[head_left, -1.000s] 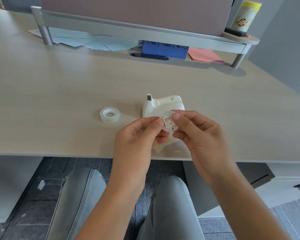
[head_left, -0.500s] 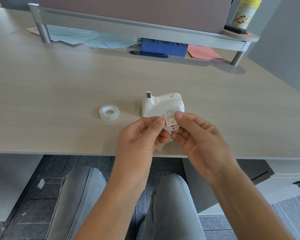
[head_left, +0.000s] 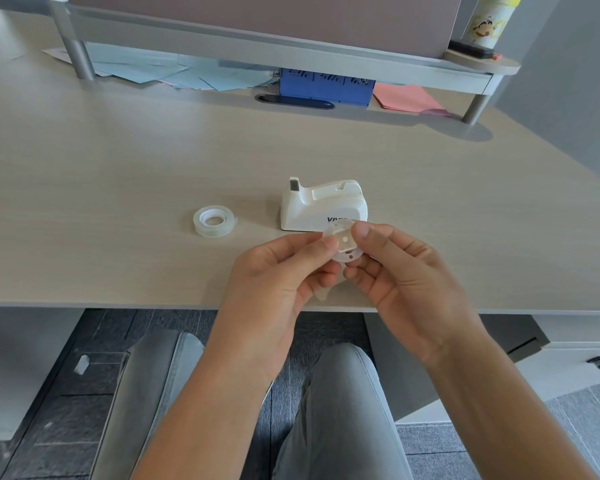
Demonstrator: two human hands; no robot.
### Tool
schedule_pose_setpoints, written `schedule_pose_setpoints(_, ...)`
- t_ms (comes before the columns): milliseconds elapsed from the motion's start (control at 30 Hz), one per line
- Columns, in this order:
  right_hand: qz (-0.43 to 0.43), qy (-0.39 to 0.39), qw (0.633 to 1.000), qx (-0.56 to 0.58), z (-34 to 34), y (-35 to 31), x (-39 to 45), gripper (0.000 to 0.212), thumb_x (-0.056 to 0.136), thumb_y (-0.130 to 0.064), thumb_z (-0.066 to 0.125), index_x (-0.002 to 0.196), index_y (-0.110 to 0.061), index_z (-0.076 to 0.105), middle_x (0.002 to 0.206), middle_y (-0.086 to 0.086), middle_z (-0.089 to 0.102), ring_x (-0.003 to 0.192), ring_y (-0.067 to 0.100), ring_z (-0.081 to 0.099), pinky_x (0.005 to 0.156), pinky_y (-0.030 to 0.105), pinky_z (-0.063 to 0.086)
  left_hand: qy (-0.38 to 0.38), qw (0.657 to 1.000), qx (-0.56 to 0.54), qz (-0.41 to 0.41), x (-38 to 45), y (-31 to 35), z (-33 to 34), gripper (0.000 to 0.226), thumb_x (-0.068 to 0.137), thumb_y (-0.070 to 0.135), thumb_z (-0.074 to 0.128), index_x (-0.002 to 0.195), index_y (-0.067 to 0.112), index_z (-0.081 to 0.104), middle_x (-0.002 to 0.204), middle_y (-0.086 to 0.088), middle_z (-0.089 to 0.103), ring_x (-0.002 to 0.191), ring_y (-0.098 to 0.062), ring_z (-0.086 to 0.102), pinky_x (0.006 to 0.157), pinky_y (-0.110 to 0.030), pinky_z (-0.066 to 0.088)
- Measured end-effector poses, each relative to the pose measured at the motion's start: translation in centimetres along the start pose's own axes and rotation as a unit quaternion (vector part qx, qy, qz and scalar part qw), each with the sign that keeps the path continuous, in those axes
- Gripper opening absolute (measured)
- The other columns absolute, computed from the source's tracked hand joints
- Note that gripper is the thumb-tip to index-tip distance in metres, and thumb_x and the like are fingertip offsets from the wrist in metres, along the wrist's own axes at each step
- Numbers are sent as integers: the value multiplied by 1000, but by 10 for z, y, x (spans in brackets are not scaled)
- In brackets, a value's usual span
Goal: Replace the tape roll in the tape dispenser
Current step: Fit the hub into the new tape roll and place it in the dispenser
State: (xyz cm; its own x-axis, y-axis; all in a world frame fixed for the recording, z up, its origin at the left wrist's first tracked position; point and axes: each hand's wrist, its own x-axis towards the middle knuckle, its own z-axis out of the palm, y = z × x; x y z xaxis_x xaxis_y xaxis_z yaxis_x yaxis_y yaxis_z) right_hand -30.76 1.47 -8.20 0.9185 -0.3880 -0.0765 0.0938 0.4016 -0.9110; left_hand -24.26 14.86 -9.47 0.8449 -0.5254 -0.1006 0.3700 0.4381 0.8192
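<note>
A white tape dispenser [head_left: 321,204] stands upright on the light wood desk [head_left: 118,168], cutter end at its left. Just in front of it, above the desk's near edge, both hands pinch a small round white spool hub [head_left: 343,244] with a square centre. My left hand [head_left: 278,282] grips its left rim with thumb and fingers. My right hand [head_left: 406,282] holds its right side, thumb on top. A clear tape roll [head_left: 214,221] lies flat on the desk, left of the dispenser and apart from both hands.
A raised shelf [head_left: 257,43] crosses the back of the desk on metal legs. Under it lie light blue papers [head_left: 174,74], a blue box [head_left: 326,86] and pink paper [head_left: 407,98]. A yellow-capped canister [head_left: 487,20] stands back right. My knees are below the desk edge.
The hands stay together on the spool hub; its face has turned a little between the fingers. The dispenser and tape roll have not moved.
</note>
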Motion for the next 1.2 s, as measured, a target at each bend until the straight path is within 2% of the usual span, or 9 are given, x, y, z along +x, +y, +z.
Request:
schedule_pose_setpoints(133,15,-10,999,29,1,1,-1,34,70,-27,82,95,-5,77,94,13,71,84,22,57,75,27,57,-13,1000,-10,-2,0,2,1,19,70,15,77,84,2,78,77,-13,70,63,-14,62,60,-20,56)
schedule_pose_setpoints(400,23,-4,999,38,4,3,-1,36,73,-28,81,99,-4,77,92,11,73,84,21,60,80,29,55,-12,1000,-7,-2,0,2,0,24,70,16,77,87,-1,77,77,-13,70,62,-14,61,60,-21,54)
schedule_pose_setpoints(500,24,-1,999,36,4,4,0,39,71,-30,82,99,-2,78,93,13,70,83,20,59,77,27,56,-6,1000,-10,-4,-1,3,0,28,70,16,77,90,-4,75,80,-18,66,60,-14,60,59,-21,54)
schedule_pose_setpoints(733,26,6,999,41,5,7,1,43,73,-30,83,103,-1,78,102,21,63,84,20,57,73,24,57,-6,1000,-11,-7,0,4,-1,24,69,17,77,85,-1,75,73,-14,66,57,-13,60,57,-20,53)
schedule_pose_setpoints(1067,31,20,998,58,4,8,2,45,68,-29,85,102,-1,77,90,13,69,78,19,59,71,23,59,-14,1000,-12,-13,1,4,-1,15,71,16,77,80,4,78,70,-8,70,59,-13,60,58,-20,53)
schedule_pose_setpoints(1200,32,20,998,59,3,8,2,32,73,-26,80,96,-3,77,81,8,72,73,17,60,70,22,58,-13,1000,-10,-21,1,3,0,15,71,18,77,80,5,79,69,-7,70,59,-12,61,58,-20,53)
